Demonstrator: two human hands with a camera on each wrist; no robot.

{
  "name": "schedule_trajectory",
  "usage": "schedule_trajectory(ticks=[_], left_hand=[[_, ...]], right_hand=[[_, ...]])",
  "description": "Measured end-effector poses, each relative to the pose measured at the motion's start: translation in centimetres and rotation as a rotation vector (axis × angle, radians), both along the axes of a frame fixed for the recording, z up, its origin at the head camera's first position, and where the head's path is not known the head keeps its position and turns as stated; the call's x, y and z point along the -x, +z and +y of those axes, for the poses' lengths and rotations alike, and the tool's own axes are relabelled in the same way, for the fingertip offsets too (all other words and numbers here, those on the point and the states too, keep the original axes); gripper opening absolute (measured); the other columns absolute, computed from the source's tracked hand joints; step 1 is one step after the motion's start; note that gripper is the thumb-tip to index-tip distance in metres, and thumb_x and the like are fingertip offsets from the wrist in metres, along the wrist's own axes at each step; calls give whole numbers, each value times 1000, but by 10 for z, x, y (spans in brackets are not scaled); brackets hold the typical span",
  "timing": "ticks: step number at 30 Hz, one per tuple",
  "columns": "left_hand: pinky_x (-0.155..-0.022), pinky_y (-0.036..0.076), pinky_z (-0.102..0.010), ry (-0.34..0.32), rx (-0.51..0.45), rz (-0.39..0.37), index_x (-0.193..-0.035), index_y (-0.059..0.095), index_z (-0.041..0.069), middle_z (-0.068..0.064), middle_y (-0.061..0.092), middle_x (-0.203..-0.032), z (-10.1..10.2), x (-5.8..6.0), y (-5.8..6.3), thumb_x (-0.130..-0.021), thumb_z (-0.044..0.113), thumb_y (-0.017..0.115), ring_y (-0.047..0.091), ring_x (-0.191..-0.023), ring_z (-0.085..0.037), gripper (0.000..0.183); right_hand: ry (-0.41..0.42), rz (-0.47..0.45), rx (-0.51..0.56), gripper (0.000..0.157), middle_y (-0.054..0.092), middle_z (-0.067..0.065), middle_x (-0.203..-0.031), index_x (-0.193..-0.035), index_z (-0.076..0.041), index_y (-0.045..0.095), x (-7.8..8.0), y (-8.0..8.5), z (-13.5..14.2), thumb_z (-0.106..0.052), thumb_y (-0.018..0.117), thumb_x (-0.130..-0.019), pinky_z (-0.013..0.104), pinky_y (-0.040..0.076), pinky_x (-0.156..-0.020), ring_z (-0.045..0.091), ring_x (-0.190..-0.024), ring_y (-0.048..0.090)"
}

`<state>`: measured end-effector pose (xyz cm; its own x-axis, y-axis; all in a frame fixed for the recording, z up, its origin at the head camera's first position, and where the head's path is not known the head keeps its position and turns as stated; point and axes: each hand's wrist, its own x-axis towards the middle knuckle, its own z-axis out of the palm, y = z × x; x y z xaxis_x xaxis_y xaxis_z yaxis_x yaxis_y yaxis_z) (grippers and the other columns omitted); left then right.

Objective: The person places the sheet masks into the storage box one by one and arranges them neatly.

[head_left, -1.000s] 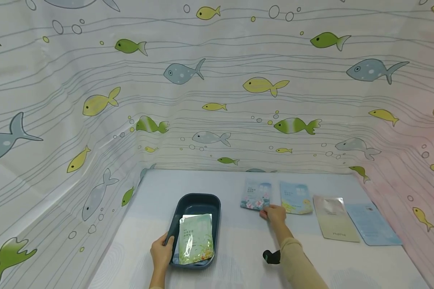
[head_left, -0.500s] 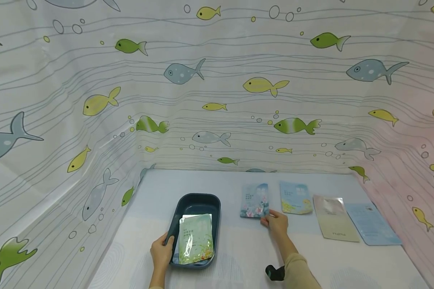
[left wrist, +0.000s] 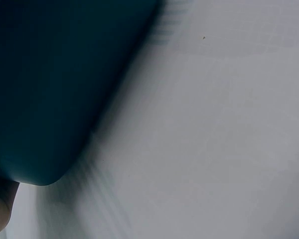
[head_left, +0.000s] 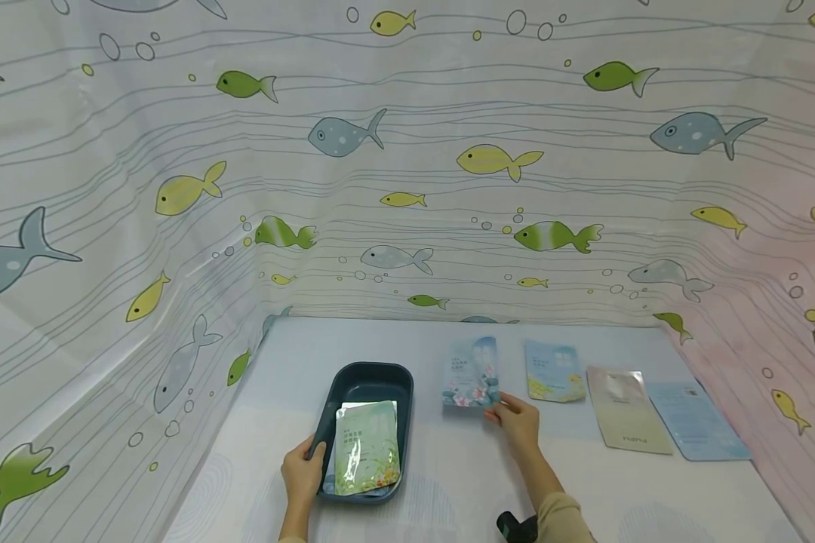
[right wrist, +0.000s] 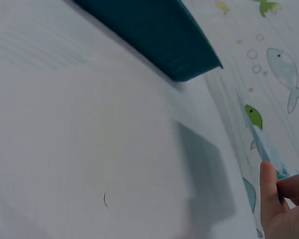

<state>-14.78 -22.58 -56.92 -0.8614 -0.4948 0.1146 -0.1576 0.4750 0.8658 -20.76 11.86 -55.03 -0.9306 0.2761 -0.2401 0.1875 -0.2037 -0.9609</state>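
Two hands (head_left: 302,473), one tray (head_left: 373,392), four packets (head_left: 628,415) outside it.

Wears a beige, creased right sleeve (head_left: 565,516), its hem ending partway along the forearm (head_left: 540,469). Shows a black, round-ended device (head_left: 518,528) just left of that sleeve and, farther left, a sliver of beige left sleeve (head_left: 292,540).

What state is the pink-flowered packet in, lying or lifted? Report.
Lifted: the right hand pinches the packet by a corner, and the right wrist view shows it clear of the table.
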Motion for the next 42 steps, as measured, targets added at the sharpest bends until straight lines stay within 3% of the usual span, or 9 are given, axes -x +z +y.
schedule_trajectory(ticks=[11,20,32,42], left_hand=[[-85,47,-54,-6,-7,-8,-111,60,-15,-33,61,-109,-1,0,0,-86,-1,59,59,-101,-46,29],[-85,46,-54,2,-2,-2,-110,61,-15,-33,62,-107,-1,0,0,-86,-2,60,60,-101,-46,28],[-86,46,-55,3,3,-7,-110,61,-15,-33,61,-108,-2,0,0,-85,-1,61,59,-102,-47,28],[-86,46,-55,1,-4,-10,-111,61,-15,-33,61,-108,-1,0,0,-85,-1,60,59,-102,-47,29]], right_hand=[[21,58,15,36,59,19,-89,-121,18,51,-9,21,-21,12,53,-86,23,55,-67,11,-66,68],[76,110,45,35,58,22,-92,-120,19,50,-23,33,-35,13,54,-85,25,55,-69,12,-68,68],[168,161,58,31,64,21,-87,-116,22,52,-38,38,-55,12,53,-86,26,56,-69,15,-70,69],[200,159,64,29,65,22,-89,-115,21,52,-47,38,-67,13,53,-86,27,56,-69,16,-71,69]])
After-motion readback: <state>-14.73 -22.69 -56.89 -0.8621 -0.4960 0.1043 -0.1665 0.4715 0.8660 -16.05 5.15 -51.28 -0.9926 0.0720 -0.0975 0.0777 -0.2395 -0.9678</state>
